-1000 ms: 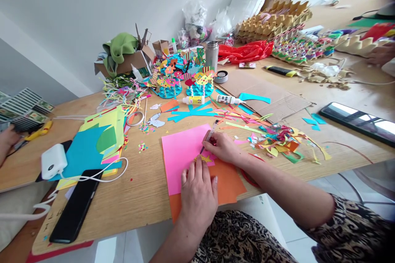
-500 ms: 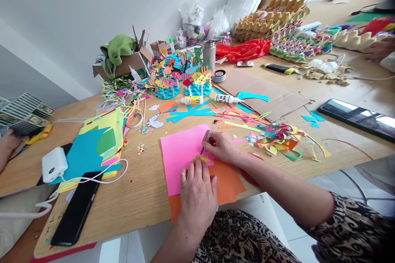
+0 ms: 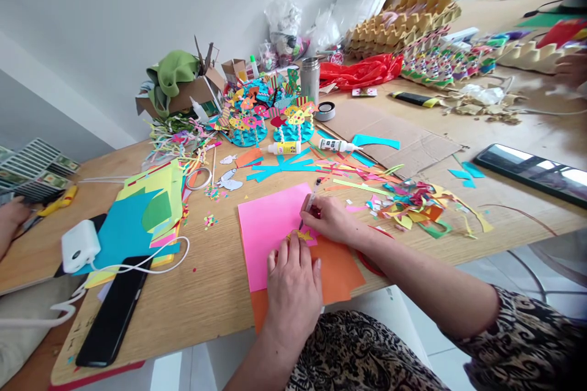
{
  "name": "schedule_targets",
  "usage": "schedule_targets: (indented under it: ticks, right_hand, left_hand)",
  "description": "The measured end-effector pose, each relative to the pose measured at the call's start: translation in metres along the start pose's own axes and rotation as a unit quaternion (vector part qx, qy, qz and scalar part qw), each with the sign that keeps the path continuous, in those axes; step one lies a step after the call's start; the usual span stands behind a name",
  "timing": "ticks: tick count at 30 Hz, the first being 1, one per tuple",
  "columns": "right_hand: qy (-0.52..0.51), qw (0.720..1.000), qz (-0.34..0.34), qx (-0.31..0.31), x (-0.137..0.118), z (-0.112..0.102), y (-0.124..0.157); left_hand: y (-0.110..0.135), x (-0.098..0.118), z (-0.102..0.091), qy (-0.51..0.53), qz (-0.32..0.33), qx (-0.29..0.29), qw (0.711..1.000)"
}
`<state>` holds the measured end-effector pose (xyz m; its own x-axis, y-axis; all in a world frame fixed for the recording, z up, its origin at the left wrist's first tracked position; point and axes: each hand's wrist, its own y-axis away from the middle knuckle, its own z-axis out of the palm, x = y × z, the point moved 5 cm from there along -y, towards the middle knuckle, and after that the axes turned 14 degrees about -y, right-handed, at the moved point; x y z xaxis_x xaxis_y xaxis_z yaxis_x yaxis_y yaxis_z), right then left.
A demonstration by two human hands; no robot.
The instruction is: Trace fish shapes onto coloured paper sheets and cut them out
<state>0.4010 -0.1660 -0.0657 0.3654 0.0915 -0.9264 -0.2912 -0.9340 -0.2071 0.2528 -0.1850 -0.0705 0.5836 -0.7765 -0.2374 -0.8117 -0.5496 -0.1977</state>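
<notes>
Pink paper [image 3: 259, 226] lies over orange paper [image 3: 339, 269] at the table's front edge. On the pink sheet is a small yellow fish-shaped paper cutout [image 3: 306, 234], partly covered by fingertips. My left hand [image 3: 294, 281] rests flat over the sheet, fingers stretched out, pressing the cutout down. With my right hand [image 3: 328, 220] I grip a pen [image 3: 313, 197], its tip touching down at the cutout's upper edge. Its lower barrel is partly hidden by my fingers.
Paper scraps [image 3: 422, 204] lie to the right, near a large phone [image 3: 534, 174]. Two glue bottles [image 3: 285, 148] lie ahead, before decorated paper fish [image 3: 275, 113]. Leftward are coloured sheets [image 3: 121, 220], a black phone [image 3: 110, 317] and a white charger [image 3: 80, 245]. Another person's hand [image 3: 13, 214] shows far left.
Both my hands and the pen stay almost in place over the cutout. At the far right, another person's hand has moved and is blurred.
</notes>
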Motion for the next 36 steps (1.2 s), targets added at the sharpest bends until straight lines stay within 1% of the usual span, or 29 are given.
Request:
schedule_targets:
  ticks: [12, 23, 31, 36]
  right_hand:
    - [0.003, 1.0, -0.006, -0.009, -0.0013, 0.0001, 0.001]
    - [0.021, 1.0, -0.009, 0.005, -0.0049, -0.003, 0.0015]
    - [0.022, 1.0, -0.001, -0.008, -0.002, -0.0028, 0.0024]
    - [0.022, 1.0, 0.007, -0.017, -0.001, -0.0029, 0.0017]
  left_hand:
    - [-0.0012, -0.001, 0.0017, 0.014, -0.007, 0.003, 1.0]
    - [-0.0014, -0.0006, 0.0009, 0.011, -0.005, 0.001, 1.0]
    - [-0.0012, -0.0005, 0.0007, 0.008, -0.005, 0.007, 1.0]
    - [-0.002, -0.0002, 0.0021, 0.01, -0.002, -0.003, 1.0]
